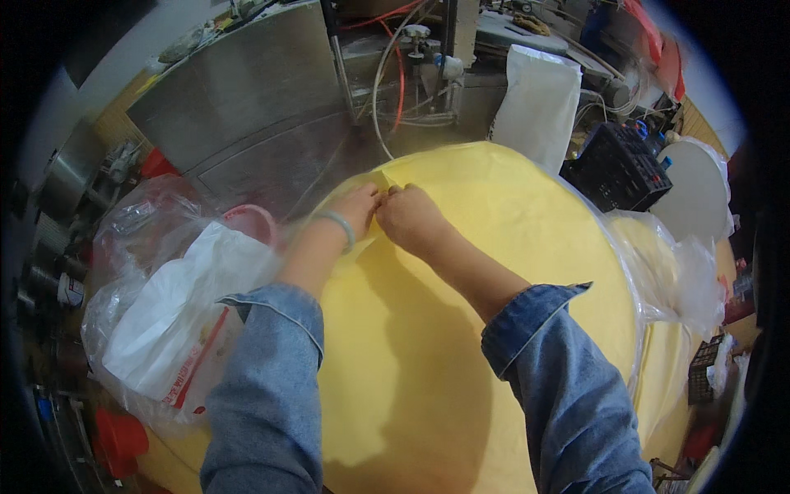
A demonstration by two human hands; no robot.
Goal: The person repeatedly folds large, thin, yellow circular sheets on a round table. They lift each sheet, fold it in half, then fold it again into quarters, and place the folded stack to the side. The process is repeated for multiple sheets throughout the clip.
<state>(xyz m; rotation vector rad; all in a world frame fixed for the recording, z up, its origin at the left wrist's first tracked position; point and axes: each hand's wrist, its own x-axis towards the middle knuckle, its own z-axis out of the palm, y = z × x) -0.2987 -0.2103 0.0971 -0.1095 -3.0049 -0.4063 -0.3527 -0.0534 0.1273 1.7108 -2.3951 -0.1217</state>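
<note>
A broad, smooth yellow sheet (555, 265), rounded at its far end, spreads out before me; its material cannot be told for certain. Near its far left edge, my left hand (353, 211) pinches a raised fold of it. Close against those fingers, my right hand (410, 217) is curled with its knuckles up, gripping the same fold. The fingertips of both hands are mostly hidden. A pale bangle (340, 225) circles my left wrist, and my arms cast a shadow down the sheet.
To the left lie a white sack (203, 278) with red print, clear plastic film (139, 228) and a pink basin (253, 221). A metal cabinet (247, 86) stands beyond. At right are an upright white bag (537, 102), a black crate (617, 167) and plastic-wrapped yellow sheets (648, 253).
</note>
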